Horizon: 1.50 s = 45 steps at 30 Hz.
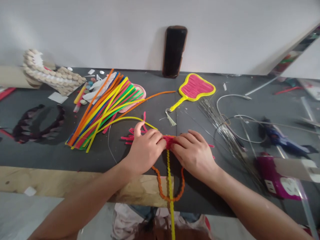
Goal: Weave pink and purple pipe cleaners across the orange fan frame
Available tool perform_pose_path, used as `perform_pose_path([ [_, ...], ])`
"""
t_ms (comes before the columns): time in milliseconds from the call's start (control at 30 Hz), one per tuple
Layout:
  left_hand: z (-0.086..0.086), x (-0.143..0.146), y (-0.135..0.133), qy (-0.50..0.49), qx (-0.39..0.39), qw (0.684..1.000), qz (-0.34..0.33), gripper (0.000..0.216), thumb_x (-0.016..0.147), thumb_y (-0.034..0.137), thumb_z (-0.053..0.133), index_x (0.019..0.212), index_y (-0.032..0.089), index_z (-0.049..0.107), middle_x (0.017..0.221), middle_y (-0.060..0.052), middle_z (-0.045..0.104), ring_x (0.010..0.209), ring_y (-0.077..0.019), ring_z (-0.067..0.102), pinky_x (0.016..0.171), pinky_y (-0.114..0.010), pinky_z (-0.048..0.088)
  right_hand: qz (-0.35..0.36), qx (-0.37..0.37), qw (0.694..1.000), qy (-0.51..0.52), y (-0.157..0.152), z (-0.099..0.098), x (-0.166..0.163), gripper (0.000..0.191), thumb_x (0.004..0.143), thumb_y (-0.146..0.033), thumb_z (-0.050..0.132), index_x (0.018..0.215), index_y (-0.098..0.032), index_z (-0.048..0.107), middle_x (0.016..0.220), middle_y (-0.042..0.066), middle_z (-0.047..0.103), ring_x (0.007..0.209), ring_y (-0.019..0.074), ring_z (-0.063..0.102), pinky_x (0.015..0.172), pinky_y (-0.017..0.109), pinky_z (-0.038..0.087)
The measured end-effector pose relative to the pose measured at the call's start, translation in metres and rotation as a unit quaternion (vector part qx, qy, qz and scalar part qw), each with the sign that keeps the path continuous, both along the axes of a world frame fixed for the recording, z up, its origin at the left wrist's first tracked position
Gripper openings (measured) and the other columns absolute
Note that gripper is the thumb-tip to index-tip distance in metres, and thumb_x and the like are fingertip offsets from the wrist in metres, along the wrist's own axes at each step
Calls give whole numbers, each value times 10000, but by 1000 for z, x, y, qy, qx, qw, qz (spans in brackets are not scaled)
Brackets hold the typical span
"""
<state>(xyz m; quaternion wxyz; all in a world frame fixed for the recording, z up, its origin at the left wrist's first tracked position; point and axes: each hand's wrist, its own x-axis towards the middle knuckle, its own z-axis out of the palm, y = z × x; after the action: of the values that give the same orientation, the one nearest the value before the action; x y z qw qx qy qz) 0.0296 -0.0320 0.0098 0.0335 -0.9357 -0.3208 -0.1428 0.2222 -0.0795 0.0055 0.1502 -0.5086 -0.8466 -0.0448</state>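
Observation:
My left hand (146,150) and my right hand (197,153) meet at the middle of the table edge, fingers closed on a band of pink pipe cleaners (169,142). Loose pink ends stick out past both hands. An orange twisted pipe-cleaner loop (160,190) hangs below toward me. A yellow twisted pipe-cleaner stem (170,180) runs down its middle and past the table edge. My fingers hide much of the pink band. Beyond them lies a fan-shaped piece (197,87), pink with a yellow rim and handle.
A bundle of coloured pipe cleaners (100,116) lies left, near a dark headband (37,125) and a beaded piece (53,75). A phone (175,51) leans on the wall. To the right are wires (222,130), a blue glue gun (282,138) and a purple box (272,176).

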Motion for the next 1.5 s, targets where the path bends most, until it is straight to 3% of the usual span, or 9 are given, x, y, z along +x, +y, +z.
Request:
perform_pose_path([
  [133,-4,0,-1,-20,-13,1000,-4,197,928,128,511,805,190,652,948,-4,717,1067,-186,627,1179,-581,78,3,-1,1000,-9,4,-2,-1,177,930,-183,555,816,-221,685,829,9,703,831,165,555,879,318,364],
  [367,-10,-1,-1,-39,-19,999,9,179,918,168,550,785,208,663,931,16,737,1073,-197,616,1147,-568,135,7,-3,1000,3,4,-3,-2,187,947,-205,542,817,-210,676,854,13,700,841,172,548,829,316,379],
  [667,-14,-8,2,-58,-5,998,1,183,964,167,513,925,237,677,924,57,749,1073,-164,620,1183,-532,113,35,-16,998,50,3,-7,8,258,974,-165,468,1065,-211,706,1036,27,734,982,176,601,1000,368,392],
  [1033,-6,-11,-6,11,28,999,-19,220,951,131,485,1008,191,689,1043,-20,724,1107,-209,606,1199,-601,88,32,-43,998,-43,-7,-3,7,325,922,-153,497,1189,-216,670,1159,27,709,1115,255,562,1087,507,283],
  [1233,-12,-16,-12,48,-22,997,-52,341,949,376,542,1198,168,648,1338,-102,622,1274,-267,529,1211,-605,78,31,-34,999,-4,-4,-7,9,266,920,-183,543,1138,-224,689,1126,18,721,1077,235,582,1066,473,321],
  [1333,-10,-16,-10,47,-16,996,-77,416,949,463,515,1168,138,656,1285,-121,655,1248,-266,555,1211,-597,86,28,-17,999,14,-3,-10,9,225,920,-196,563,1089,-231,708,1074,19,735,1033,220,601,1053,452,340],
  [1400,-4,-18,-2,18,9,996,-85,364,970,435,489,1100,151,677,1197,-92,701,1202,-244,586,1206,-583,114,29,-2,999,25,-2,-11,8,195,930,-216,570,1055,-236,718,1040,19,744,1011,209,615,1059,445,336],
  [1500,9,-32,18,-48,46,998,1,221,977,293,493,968,202,694,998,-19,742,1035,-190,651,1134,-511,295,32,17,999,33,-1,-12,6,178,947,-233,564,1030,-236,722,1035,15,749,1004,202,631,1078,451,309],
])
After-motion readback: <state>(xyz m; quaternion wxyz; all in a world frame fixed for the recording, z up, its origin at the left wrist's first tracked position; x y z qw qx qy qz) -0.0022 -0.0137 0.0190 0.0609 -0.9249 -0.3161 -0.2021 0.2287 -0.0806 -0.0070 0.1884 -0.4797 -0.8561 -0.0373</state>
